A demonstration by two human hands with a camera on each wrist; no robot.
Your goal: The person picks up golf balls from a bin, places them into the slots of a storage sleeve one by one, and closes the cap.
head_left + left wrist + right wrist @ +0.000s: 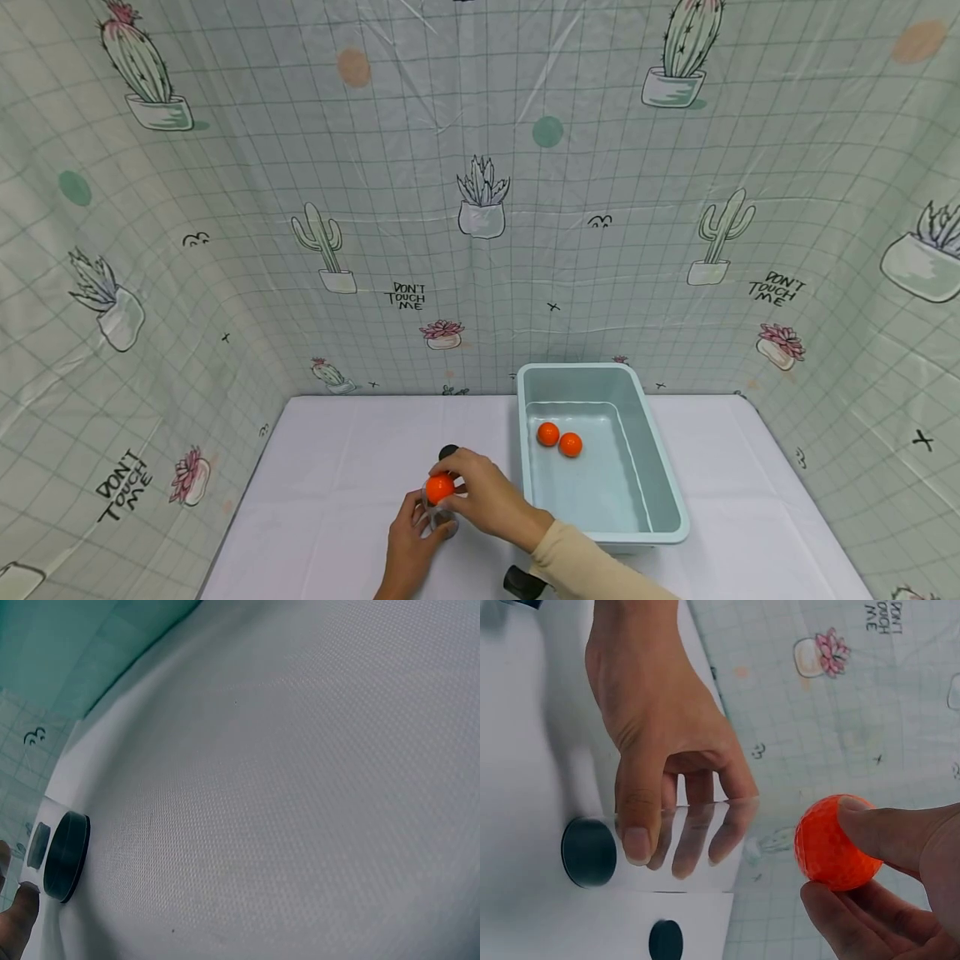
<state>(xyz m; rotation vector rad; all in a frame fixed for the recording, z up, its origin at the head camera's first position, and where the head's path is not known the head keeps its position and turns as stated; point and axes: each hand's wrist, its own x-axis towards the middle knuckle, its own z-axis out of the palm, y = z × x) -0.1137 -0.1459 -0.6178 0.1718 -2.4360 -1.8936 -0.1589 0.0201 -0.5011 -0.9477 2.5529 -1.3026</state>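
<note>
My right hand pinches an orange golf ball between thumb and fingers, just off the open end of a clear cylindrical container. Around the side of that container curl the thumb and fingers of my left hand. A dark round base closes its other end, also visible in the left wrist view as a dark disc. On the table beyond the container lies a separate black round lid.
A pale blue bin stands on the right of the white-covered table. Inside it, towards the back left, sit two orange balls. A printed cloth rises behind the table and along both sides.
</note>
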